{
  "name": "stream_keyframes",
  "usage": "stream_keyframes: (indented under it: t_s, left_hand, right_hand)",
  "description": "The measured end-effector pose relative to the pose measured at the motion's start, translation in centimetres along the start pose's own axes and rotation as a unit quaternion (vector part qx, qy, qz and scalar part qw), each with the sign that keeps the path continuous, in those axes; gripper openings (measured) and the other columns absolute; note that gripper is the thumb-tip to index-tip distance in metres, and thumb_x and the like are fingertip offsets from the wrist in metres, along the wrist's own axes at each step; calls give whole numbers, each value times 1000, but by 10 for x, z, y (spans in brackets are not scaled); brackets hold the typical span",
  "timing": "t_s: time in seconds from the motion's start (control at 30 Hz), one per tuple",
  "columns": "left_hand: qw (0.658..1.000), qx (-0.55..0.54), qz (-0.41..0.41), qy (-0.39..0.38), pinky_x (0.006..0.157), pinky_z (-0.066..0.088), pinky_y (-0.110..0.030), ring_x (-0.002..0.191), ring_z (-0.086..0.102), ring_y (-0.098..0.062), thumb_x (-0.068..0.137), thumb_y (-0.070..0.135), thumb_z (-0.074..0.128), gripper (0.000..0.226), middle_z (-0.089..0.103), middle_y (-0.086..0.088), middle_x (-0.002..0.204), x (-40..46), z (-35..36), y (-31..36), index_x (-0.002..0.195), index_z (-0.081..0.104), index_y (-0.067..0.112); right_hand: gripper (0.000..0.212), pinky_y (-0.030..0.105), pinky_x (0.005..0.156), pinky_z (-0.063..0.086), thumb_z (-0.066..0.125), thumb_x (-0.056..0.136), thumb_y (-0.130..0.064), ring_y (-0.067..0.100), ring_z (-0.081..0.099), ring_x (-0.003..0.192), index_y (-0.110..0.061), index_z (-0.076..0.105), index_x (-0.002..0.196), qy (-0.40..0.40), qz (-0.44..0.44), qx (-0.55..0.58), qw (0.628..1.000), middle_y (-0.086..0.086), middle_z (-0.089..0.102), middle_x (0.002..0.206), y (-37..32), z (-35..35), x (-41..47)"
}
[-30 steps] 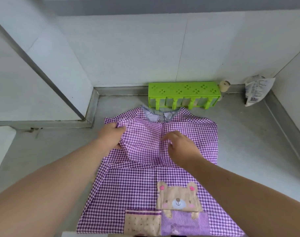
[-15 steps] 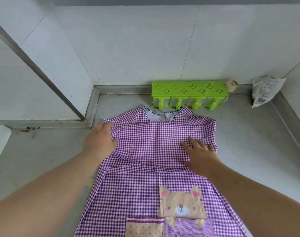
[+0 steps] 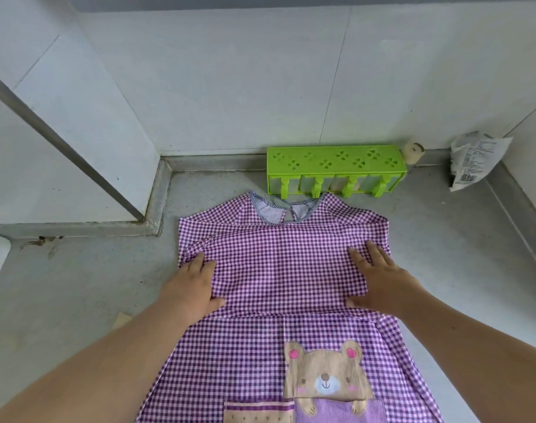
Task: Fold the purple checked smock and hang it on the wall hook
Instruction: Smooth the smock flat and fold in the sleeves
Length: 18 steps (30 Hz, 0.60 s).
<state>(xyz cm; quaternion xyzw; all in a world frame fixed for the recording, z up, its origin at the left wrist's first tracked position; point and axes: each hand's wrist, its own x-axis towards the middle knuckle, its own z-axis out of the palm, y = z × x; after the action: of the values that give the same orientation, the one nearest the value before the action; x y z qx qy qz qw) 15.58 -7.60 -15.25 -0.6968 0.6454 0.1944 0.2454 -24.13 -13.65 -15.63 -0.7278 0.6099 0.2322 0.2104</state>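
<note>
- The purple checked smock [image 3: 278, 270] lies flat on a grey counter [image 3: 77, 288], its long axis running from the person toward the back wall
- Its neckline [image 3: 283, 209], trimmed in a narrow stripe, points away from the person and lies just in front of a green plastic rack [image 3: 336, 163]
- The hem end reaches toward the person and runs off the bottom of the view; a brown bear patch [image 3: 326, 380] sits upright there above a lilac pocket [image 3: 336, 412], beside a tan pocket [image 3: 257, 413]
- Both sleeves are folded in over the chest, so the upper part makes a squared block with straight side edges
- The left hand [image 3: 193, 285] rests flat on the smock's left edge, fingers straight, pressing the cloth down
- The right hand [image 3: 379, 279] lies flat on the right side, fingers spread, well apart from the left
- The counter is dull grey with a raised lip along the back and right side
- White wall panels [image 3: 230, 87] rise behind, with a grey strip [image 3: 62, 145] slanting across the left panel
- A crumpled printed packet [image 3: 474, 157] leans in the far right corner, near a small beige roll [image 3: 413, 151] touching the rack's end
</note>
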Motion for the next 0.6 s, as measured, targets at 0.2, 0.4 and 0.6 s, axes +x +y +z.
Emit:
stream_keyframes:
  t_s: [0.2, 0.4, 0.6]
  left_hand:
    - [999, 14, 26, -39, 131, 20, -50, 163, -1, -31, 90, 74, 61, 118, -22, -7, 175, 4, 0, -7, 168, -10, 23]
    - [994, 61, 80, 44, 131, 17, -50, 163, 3, -32, 90, 67, 66, 109, -10, -7, 177, 0, -8, -1, 169, 3, 26]
    - [991, 67, 110, -23, 130, 23, -53, 163, 0, -31, 99, 63, 56, 92, -16, -4, 176, -10, 8, -1, 167, -3, 42]
  right_hand:
    - [137, 57, 125, 17, 71, 71, -82, 30, -17, 158, -41, -25, 159, -17, -19, -11, 1000, 8, -34, 167, 13, -3, 9]
    - [123, 53, 127, 6, 71, 82, -70, 36, -3, 160, -32, -11, 165, 43, -25, -69, 996, 14, -14, 173, -30, -12, 3]
    - [111, 58, 126, 16, 61, 84, -77, 30, -11, 160, -46, -13, 161, 15, -67, -28, 997, 3, -23, 172, -43, 15, -20]
